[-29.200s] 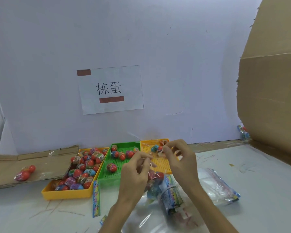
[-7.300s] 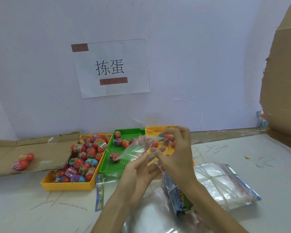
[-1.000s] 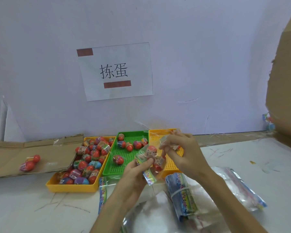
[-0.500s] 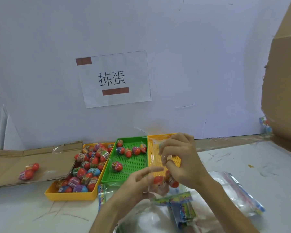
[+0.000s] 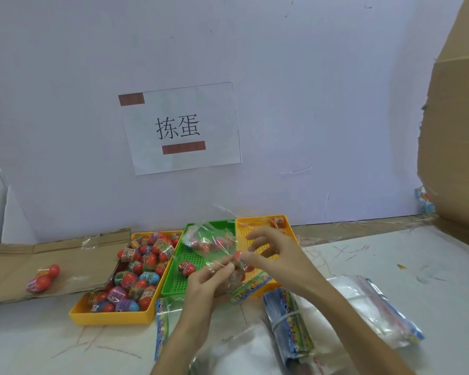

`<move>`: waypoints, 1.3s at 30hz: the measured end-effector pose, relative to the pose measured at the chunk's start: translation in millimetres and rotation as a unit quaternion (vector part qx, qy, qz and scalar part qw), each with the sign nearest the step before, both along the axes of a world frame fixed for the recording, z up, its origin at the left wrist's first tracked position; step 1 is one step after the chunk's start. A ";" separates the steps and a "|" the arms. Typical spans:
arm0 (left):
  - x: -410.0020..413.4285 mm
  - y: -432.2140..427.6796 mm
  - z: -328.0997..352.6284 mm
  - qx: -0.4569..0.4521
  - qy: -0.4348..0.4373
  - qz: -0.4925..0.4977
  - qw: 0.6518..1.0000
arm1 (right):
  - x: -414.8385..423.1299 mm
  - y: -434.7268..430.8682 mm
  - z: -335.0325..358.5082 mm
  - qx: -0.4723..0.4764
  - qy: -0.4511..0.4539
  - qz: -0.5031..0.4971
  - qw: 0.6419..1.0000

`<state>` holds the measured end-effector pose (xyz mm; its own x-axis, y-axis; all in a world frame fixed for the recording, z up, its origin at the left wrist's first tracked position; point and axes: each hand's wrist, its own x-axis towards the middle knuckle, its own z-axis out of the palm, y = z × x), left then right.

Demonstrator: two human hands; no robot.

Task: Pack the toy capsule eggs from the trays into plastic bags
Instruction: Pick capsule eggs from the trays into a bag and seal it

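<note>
Nearest, at the bottom edge of the white table, loose bags of clear film, with a banded bundle of colour-topped bags just to the right and a flat bag stack further right. To the left, one printed strip lying by the near rims of the trays.

Above these, both forearms reaching in from below. Left hand with fingers curled, pinching the lower part of a clear bag between thumb and fingertips. Right hand pinching the same bag with thumb and forefinger at a red egg, other fingers spread and loose. Bag held up off the table, over the join of the green and orange trays, its printed header hanging lowest. Number of eggs inside impossible to tell, with tray eggs showing through the film.

Beyond the hands, three trays side by side and touching: yellow tray on the left, heaped with an egg pile; green tray in the middle, a lone egg on its mesh; orange tray on the right, a corner egg at its far end.

Left of the trays, a flat cardboard sheet bearing a small pack of red eggs.

Furthest back, the pale wall with a paper sign stuck on it, and a big cardboard box at the right edge
</note>
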<state>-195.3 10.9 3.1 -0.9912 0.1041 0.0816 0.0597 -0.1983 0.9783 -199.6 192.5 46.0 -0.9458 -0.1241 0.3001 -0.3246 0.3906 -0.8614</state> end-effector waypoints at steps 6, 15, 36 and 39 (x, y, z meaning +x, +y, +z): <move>0.1 3.7 -4.2 -0.005 0.047 0.017 0.999 | 2.1 -10.3 -4.1 -0.014 0.013 0.008 1.000; 1.2 7.3 2.8 0.036 0.070 0.101 0.992 | 4.3 -14.9 -4.6 -0.083 0.038 -0.011 0.996; 12.5 12.0 14.7 -0.034 -0.056 -0.103 0.993 | 0.3 -1.3 0.3 -0.236 0.064 -0.049 0.968; 15.4 13.5 8.8 -0.067 -0.013 -0.134 0.989 | 0.0 3.1 2.4 -0.242 0.056 -0.061 0.967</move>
